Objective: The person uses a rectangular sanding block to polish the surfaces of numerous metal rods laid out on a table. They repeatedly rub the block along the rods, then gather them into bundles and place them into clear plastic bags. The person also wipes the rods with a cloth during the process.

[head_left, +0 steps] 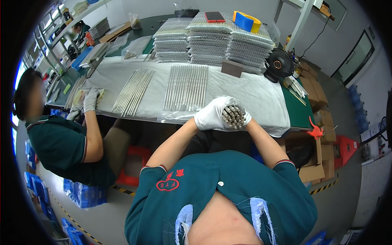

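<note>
A bundle of thin metal rods [233,117] points its ends toward me at the table's near edge. Both my hands wear white gloves and are closed round it. My left hand [210,114] wraps the left side, while my right hand [247,116] grips from the right, its fingers mostly hidden behind the bundle. Just left of my hands, a row of silvery rods [185,87] lies side by side on clear plastic wrap. Farther left, a second row of rods [133,92] lies slanted on the white cloth [261,96].
Stacks of bubble-wrapped packs [209,47] rise at the back, topped by a red phone-like case [214,17] and a blue-and-yellow tape roll [246,21]. A brown block [232,68] and black fan [279,65] stand right. On the left, a gloved co-worker [67,141] handles items.
</note>
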`<act>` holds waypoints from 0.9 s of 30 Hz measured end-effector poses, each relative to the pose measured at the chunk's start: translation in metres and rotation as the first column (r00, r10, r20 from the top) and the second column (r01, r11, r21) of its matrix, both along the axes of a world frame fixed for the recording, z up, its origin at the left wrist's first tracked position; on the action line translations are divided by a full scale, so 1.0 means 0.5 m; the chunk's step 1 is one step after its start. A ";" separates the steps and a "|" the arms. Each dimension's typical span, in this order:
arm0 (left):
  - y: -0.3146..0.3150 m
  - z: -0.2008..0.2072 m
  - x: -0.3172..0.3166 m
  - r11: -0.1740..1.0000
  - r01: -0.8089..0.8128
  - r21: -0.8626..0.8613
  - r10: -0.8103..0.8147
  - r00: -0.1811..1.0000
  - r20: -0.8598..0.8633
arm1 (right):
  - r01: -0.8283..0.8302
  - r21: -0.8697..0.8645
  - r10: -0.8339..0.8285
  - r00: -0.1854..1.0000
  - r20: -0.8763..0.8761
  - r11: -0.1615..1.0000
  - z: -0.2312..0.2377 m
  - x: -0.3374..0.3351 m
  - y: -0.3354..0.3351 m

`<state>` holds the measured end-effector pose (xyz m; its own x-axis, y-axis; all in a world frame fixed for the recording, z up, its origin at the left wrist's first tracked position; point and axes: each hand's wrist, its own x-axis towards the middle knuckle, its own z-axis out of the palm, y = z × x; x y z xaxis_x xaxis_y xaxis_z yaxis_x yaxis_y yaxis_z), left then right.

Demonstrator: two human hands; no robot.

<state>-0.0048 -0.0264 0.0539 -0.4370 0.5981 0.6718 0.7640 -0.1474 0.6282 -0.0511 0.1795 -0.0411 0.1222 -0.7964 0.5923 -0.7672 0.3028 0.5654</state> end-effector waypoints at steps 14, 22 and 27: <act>0.033 0.086 -0.108 0.989 -0.131 -0.069 0.147 0.922 0.357 | 0.176 -0.283 0.163 0.497 0.853 0.943 0.106 -0.069 -0.052; 0.036 0.103 -0.170 0.997 -0.072 0.036 0.039 0.822 0.568 | 0.425 -0.438 0.511 -0.071 0.857 0.792 0.164 -0.062 -0.062; 0.036 0.110 -0.176 0.998 -0.063 -0.022 0.063 0.767 0.639 | 0.495 -0.389 0.500 -0.110 0.859 0.777 0.113 -0.067 -0.060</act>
<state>-0.0928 -0.0087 0.1088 -0.8017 0.5541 0.2241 0.1939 -0.1135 0.9744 -0.0846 0.1496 0.0153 -0.9182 -0.3311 0.2172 -0.2529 0.0681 -0.9651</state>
